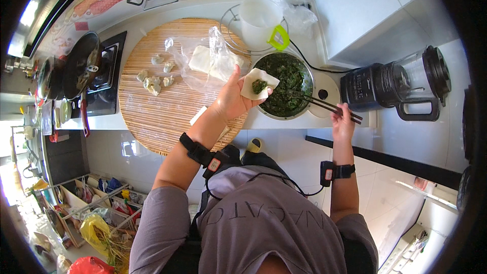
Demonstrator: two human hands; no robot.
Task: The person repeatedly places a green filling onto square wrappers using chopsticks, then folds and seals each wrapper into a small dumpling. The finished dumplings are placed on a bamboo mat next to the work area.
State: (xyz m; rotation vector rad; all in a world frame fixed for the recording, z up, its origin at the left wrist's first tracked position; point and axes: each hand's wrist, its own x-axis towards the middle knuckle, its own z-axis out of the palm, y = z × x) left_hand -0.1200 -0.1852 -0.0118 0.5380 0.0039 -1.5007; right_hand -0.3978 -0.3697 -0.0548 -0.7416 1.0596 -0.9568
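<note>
A square dough wrapper [249, 90] lies across the fingers of my left hand [233, 101], with a small mound of green filling [259, 86] on it. My right hand [342, 122] grips dark chopsticks [323, 105], whose tips reach into the chopped green filling [283, 101] in a metal bowl [311, 72]. The wrapper is over the bowl's left rim. Left of my hands, several folded dumplings [154, 83] sit on a round bamboo mat [163, 118]. A stack of wrappers [201, 59] lies there, partly inside a clear plastic bag [182, 70].
Behind the bowl stand a white container [258, 23] with a green handle [279, 38] and a wire rack [228, 17]. To the right is a black blender [374, 85]. A wok [81, 64] rests on the gas stove [110, 76] at left. The counter's front edge runs before me.
</note>
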